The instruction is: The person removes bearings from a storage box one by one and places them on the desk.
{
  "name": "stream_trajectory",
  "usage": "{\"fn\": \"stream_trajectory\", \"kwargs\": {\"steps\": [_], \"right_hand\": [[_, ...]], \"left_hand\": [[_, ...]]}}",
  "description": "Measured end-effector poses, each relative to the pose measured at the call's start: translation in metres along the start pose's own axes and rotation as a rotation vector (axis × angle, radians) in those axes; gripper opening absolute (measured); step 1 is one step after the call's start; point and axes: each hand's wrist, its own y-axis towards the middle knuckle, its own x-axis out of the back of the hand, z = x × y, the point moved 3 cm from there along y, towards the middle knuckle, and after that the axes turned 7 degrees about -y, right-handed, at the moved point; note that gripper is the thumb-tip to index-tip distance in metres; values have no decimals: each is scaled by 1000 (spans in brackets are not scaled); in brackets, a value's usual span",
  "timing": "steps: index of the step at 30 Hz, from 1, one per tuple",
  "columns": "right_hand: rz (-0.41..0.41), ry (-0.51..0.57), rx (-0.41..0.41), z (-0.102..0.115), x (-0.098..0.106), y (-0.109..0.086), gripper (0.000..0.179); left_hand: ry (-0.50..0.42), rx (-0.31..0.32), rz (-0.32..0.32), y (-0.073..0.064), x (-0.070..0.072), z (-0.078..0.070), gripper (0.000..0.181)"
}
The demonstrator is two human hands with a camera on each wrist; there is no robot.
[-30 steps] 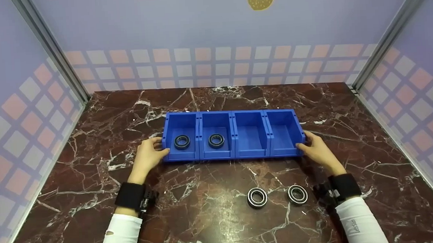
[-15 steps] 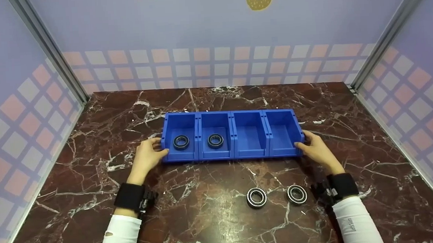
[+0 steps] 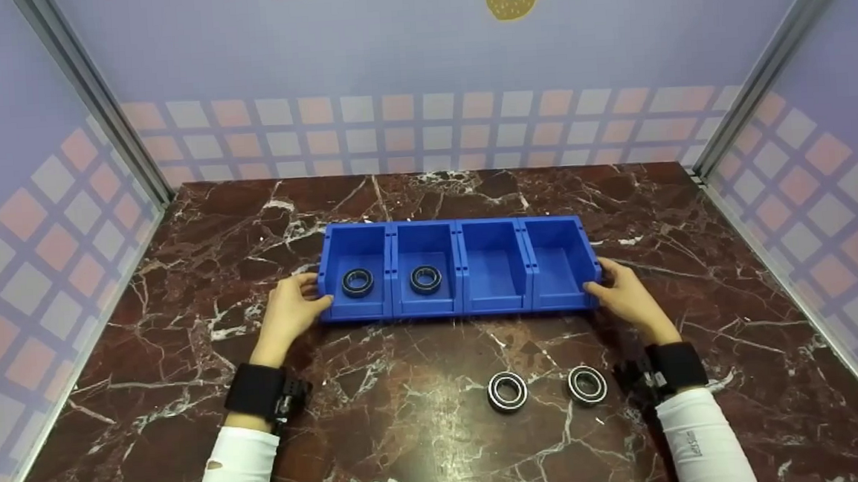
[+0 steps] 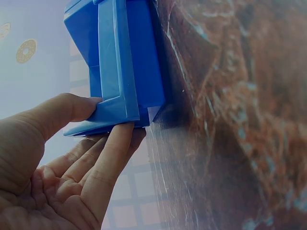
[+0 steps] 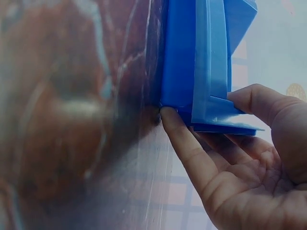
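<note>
A row of joined blue bins (image 3: 496, 304) stands on the marbled table. My left hand (image 3: 292, 313) grips its left end, thumb over the front rim and fingers against the outer side wall, as the left wrist view shows. At the opposite end my right hand (image 3: 630, 299) pinches the end wall the same way. One ball bearing (image 3: 358, 282) lies in the leftmost bin and another bearing (image 3: 425, 279) in the bin beside it. Two more, a bearing (image 3: 507, 392) and a rightmost bearing (image 3: 587, 385), lie on the table in front of the row.
The dark red marbled table (image 3: 211, 448) is bounded by a patterned back wall (image 3: 418, 55) and two side walls. Metal posts (image 3: 104, 104) rise at the back corners. Each wrist wears a black strap (image 3: 255, 389) with a small camera.
Both hands keep their hold on the ends of the bin row. The whole scene shifts very slightly left in the head view; the bearings stay put.
</note>
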Motion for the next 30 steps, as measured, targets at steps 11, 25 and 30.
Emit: {"fn": "stream_trajectory", "kwargs": {"steps": [11, 25, 30], "right_hand": [[15, 16, 16, 3, 1, -3, 51], [18, 62, 11, 2, -1, -3, 53], [17, 37, 11, 3, 0, -3, 53]], "left_hand": [[-14, 2, -3, -1, 2, 1, 49], [34, 2, 5, -1, 1, 0, 51], [65, -13, 17, -1, 0, 1, 55]]}}
